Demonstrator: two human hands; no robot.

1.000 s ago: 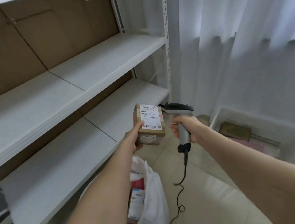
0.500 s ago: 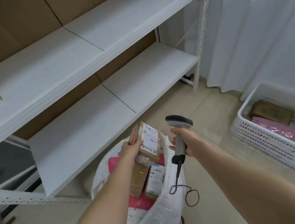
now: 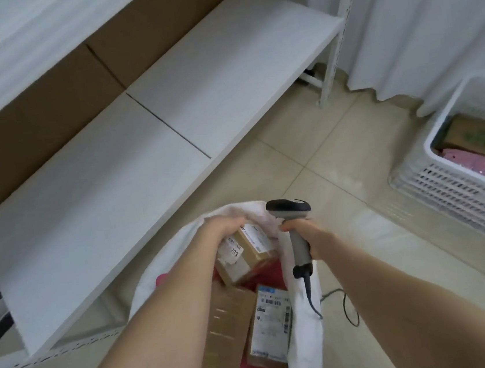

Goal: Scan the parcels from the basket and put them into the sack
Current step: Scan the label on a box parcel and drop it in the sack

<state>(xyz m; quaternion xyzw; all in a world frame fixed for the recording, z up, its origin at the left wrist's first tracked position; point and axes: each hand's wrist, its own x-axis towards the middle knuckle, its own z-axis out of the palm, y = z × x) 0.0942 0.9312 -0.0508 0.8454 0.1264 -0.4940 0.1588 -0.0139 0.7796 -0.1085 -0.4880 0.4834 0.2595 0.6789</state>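
My left hand [image 3: 220, 227] grips a small brown cardboard parcel [image 3: 247, 254] with white labels, held inside the open mouth of the white sack [image 3: 304, 322]. Below it in the sack lie other brown boxes [image 3: 225, 334], a labelled parcel [image 3: 270, 322] and pink mailers. My right hand [image 3: 304, 231] holds the grey barcode scanner [image 3: 289, 211] by its handle, right beside the sack's rim, with its cable trailing down to the floor. The white basket [image 3: 434, 183] stands at the right edge with a brown box [image 3: 481, 138] and a pink mailer [image 3: 481, 165] inside.
A white metal shelf unit [image 3: 144, 128] with brown cardboard backing runs along the left and far side. White curtains [image 3: 427, 11] hang at the back right. Beige floor tiles [image 3: 331, 155] lie between sack and basket.
My view tilted down. My left hand lowered the parcel from in front of the scanner into the sack's mouth. My right hand with the scanner dropped beside the sack.
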